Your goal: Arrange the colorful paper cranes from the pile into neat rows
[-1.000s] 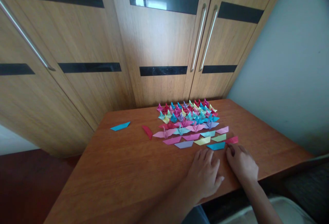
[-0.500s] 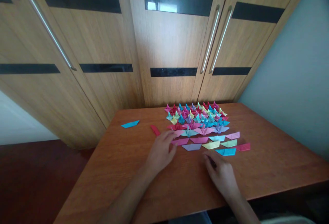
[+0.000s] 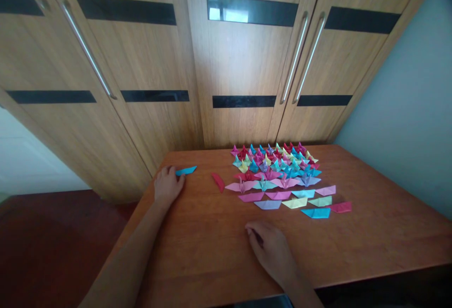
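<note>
My left hand lies over the left end of a blue folded paper strip near the table's far left corner. Its thumb and fingers are apart, and they cover that tip of the strip. My right hand rests on the table closer to me, fingers curled and thumb against the index finger, with nothing seen in it. A red folded strip lies between the blue one and the paper cranes. Several more folded strips in pink, yellow, green, lilac, blue and red lie in rows before the cranes.
Rows of colourful origami cranes stand at the back of the wooden table. A wooden wardrobe with metal handles rises right behind it. To the right is a pale wall.
My left hand has swept left from beside the folded strips to the single blue strip. My right hand has drawn away from the red strip, left and nearer to me. The view has turned left.
</note>
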### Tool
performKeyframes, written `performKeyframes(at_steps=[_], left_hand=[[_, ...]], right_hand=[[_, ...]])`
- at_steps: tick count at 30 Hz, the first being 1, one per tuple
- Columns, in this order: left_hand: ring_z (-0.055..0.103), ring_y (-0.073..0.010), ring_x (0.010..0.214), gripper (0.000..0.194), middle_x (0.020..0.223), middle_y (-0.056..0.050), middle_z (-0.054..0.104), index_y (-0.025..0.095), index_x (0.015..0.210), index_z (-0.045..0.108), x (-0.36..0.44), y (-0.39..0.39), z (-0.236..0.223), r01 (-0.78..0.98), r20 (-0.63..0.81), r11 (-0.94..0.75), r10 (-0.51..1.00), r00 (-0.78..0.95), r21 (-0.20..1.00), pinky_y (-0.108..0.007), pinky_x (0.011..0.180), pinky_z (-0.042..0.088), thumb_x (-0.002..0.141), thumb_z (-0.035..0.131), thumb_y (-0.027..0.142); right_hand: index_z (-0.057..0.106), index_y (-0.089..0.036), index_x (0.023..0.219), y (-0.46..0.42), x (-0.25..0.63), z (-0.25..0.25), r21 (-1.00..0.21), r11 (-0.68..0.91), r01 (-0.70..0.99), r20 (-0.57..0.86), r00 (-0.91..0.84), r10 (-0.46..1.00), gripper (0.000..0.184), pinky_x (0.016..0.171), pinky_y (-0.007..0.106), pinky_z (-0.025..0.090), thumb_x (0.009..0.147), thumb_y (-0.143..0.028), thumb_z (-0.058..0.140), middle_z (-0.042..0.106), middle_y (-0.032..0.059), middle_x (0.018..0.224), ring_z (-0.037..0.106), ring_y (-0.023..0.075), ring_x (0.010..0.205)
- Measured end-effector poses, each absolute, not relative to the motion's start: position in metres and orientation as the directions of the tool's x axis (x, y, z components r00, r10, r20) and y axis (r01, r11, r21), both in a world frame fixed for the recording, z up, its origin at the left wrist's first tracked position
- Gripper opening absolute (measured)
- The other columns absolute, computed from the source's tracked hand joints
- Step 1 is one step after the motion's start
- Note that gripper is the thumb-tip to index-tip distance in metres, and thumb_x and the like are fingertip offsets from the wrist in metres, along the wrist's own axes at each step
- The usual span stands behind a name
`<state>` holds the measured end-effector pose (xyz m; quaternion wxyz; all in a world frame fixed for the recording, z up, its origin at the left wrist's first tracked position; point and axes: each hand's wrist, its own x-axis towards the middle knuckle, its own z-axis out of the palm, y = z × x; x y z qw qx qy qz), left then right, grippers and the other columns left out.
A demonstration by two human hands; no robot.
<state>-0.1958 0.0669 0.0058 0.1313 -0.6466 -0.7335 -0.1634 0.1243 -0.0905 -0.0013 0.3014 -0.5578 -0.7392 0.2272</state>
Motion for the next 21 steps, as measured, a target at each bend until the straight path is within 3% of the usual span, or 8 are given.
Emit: performKeyframes(at_steps=[5,10,14,21], left_hand=[[0.05,-0.0338,0.108,0.043,0.119,-0.015,0.054,0.015,0.112,0.056,-0.193,0.074,0.005,0.996,0.332,0.066,0.94,-0.083,0.06,-0.047,0.086,0.042,0.086,0.038,0.045],[0.055,-0.0265,0.101,0.032,0.104,-0.011,0.061,0.016,0.097,0.058,-0.195,0.07,0.003,0.99,0.344,-0.094,0.938,0.053,0.103,-0.037,0.089,0.042,0.086,0.04,0.04],[0.059,-0.0234,0.092,0.026,0.098,-0.009,0.064,0.018,0.099,0.055,-0.191,0.064,0.002,0.965,0.333,-0.163,0.939,0.088,0.206,-0.032,0.083,0.045,0.084,0.043,0.035],[0.063,-0.022,0.087,0.026,0.096,-0.006,0.068,0.02,0.097,0.06,-0.192,0.06,0.001,0.906,0.382,-0.126,0.923,-0.043,0.405,-0.029,0.077,0.046,0.082,0.046,0.037]], right_hand=[[0.067,-0.022,0.093,-0.089,0.124,-0.001,-0.676,0.274,0.684,0.212,-0.177,0.961,0.027,0.075,0.027,0.045,0.086,-0.018,0.041,0.069,0.0043,0.089,0.062,0.0171,0.079],[0.067,-0.022,0.092,-0.089,0.124,0.0,-0.687,0.271,0.674,0.215,-0.168,0.962,0.026,0.075,0.027,0.045,0.087,-0.018,0.041,0.068,0.0042,0.088,0.062,0.0173,0.079],[0.067,-0.022,0.093,-0.089,0.124,-0.002,-0.696,0.256,0.671,0.206,-0.155,0.966,0.026,0.077,0.027,0.046,0.086,-0.018,0.042,0.068,0.0042,0.089,0.062,0.0175,0.08],[0.067,-0.022,0.093,-0.087,0.125,-0.001,-0.717,0.256,0.649,0.222,-0.136,0.965,0.026,0.077,0.027,0.046,0.085,-0.018,0.043,0.069,0.0039,0.09,0.063,0.0172,0.081]])
